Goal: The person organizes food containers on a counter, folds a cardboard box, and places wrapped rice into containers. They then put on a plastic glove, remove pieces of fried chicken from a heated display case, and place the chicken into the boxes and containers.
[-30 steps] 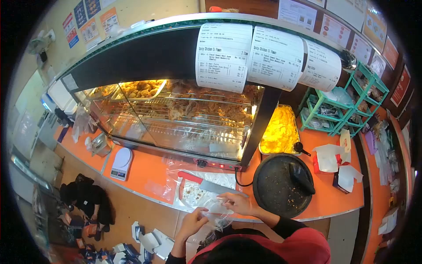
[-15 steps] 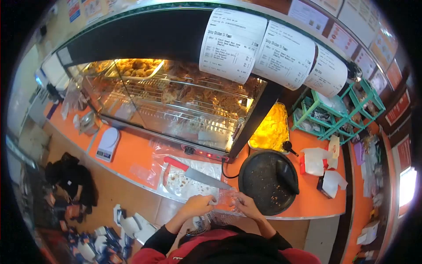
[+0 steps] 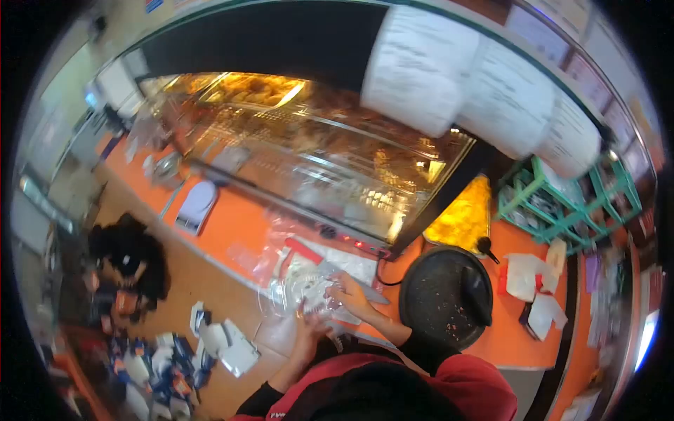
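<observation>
A clear, ridged plastic container (image 3: 298, 289) is in front of me, over the counter's front edge. My left hand (image 3: 307, 334) is at its near side, fingers curled against the plastic and partly blurred. On its right side, the bent fingers of my right hand (image 3: 353, 297) grip the clear plastic. Motion blur obscures the container's exact outline. Just beyond lies a large knife (image 3: 351, 278) with a red handle, on a plastic sheet (image 3: 354, 262). To the right of my right hand sits a round black tray (image 3: 437, 309) with crumbs and a black tool (image 3: 476, 297) on it.
A glass-fronted warming cabinet (image 3: 295, 161) with fried food spans the back. Yellow food (image 3: 460, 217) fills a pan beside it. A scale (image 3: 196, 207) stands at left, opened boxes (image 3: 528, 274) at right. On the floor, a crouching person (image 3: 130, 256) is near piled cartons (image 3: 168, 365).
My hands have moved left, the right one reaching further over the counter. The clear container, formerly low near my body, is now raised between them. The view has shifted and blurred.
</observation>
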`<act>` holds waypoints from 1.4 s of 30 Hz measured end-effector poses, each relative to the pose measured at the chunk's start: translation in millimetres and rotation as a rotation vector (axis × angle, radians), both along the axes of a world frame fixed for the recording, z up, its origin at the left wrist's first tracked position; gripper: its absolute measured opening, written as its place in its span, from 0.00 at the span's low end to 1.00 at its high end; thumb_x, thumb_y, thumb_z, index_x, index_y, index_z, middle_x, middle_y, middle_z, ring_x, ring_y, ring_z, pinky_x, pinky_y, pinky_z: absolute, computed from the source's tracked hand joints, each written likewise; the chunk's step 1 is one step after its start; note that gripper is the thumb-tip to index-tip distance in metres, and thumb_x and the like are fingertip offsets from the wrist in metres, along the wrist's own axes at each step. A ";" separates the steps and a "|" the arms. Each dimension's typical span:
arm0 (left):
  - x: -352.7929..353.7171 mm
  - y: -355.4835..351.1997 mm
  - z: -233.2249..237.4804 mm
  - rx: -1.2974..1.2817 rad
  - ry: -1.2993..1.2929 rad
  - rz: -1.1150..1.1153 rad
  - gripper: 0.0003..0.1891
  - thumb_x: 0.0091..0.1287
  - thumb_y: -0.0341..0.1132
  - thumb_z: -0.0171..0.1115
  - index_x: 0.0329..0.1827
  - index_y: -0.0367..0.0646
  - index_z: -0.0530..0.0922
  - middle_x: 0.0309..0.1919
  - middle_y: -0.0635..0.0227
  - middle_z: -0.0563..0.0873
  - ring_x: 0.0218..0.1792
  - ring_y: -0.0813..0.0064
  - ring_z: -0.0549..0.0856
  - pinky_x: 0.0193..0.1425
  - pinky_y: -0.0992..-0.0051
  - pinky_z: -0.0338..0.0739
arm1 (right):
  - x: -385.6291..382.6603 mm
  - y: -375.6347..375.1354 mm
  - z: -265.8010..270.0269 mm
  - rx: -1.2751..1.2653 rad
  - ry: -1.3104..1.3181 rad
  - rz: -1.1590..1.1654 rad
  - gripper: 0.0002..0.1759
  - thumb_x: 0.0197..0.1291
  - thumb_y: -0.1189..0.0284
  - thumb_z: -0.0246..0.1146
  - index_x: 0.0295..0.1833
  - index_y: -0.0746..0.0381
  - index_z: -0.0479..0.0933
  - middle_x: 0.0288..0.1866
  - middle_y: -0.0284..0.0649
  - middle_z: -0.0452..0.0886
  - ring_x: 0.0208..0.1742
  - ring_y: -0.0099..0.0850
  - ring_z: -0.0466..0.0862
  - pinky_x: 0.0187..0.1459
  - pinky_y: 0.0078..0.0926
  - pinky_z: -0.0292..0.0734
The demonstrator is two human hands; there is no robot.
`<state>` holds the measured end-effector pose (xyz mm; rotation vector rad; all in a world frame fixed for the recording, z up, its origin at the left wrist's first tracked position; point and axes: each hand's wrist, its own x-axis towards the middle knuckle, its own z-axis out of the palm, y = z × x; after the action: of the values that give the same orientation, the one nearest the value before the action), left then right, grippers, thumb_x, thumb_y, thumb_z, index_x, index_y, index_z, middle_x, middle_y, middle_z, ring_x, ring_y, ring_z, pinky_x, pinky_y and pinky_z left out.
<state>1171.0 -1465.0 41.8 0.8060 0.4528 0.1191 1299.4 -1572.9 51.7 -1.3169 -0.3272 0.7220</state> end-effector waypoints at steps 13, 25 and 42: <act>-20.3 248.5 8.9 0.272 0.227 0.734 0.33 0.58 0.27 0.48 0.66 0.56 0.47 0.55 0.56 0.72 0.45 0.65 0.79 0.37 0.67 0.78 | 40.5 225.0 -56.4 -0.319 -0.546 0.183 0.24 0.55 0.67 0.62 0.54 0.63 0.65 0.34 0.42 0.77 0.29 0.27 0.79 0.30 0.24 0.75; -78.0 510.1 19.6 0.249 0.250 0.774 0.34 0.62 0.27 0.46 0.69 0.52 0.40 0.55 0.56 0.73 0.46 0.65 0.78 0.41 0.67 0.78 | 38.5 634.4 -18.8 -0.206 -0.807 0.399 0.17 0.50 0.68 0.64 0.43 0.66 0.73 0.39 0.48 0.75 0.41 0.41 0.78 0.41 0.34 0.74; -70.1 807.9 -9.4 0.274 0.369 0.730 0.29 0.65 0.50 0.53 0.66 0.53 0.56 0.57 0.57 0.70 0.52 0.59 0.75 0.43 0.62 0.78 | 219.7 1070.2 -84.0 -1.003 -1.292 0.305 0.32 0.44 0.64 0.64 0.58 0.56 0.65 0.59 0.54 0.65 0.57 0.50 0.69 0.49 0.50 0.70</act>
<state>1100.9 -657.1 32.4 0.9008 1.0865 0.7299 1519.1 -502.7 -32.3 -2.6430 -1.3308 0.1227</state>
